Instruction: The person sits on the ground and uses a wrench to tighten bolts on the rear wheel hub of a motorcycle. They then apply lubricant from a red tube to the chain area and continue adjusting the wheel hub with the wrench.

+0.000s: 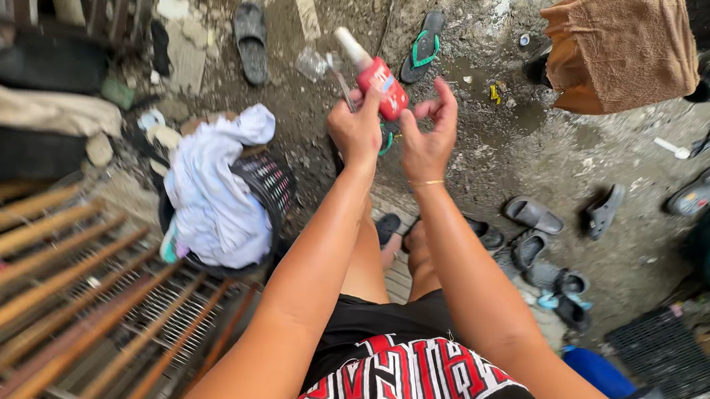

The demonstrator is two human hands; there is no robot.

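floor: wet littered concrete [548,148] | scattered sandals [532,213] | daylight

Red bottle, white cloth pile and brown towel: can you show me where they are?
red bottle [382,86], head view, on its red body, held in the left hand [354,129].
white cloth pile [217,187], head view, on the middle of the cloth.
brown towel [621,47], head view, on its hanging middle.
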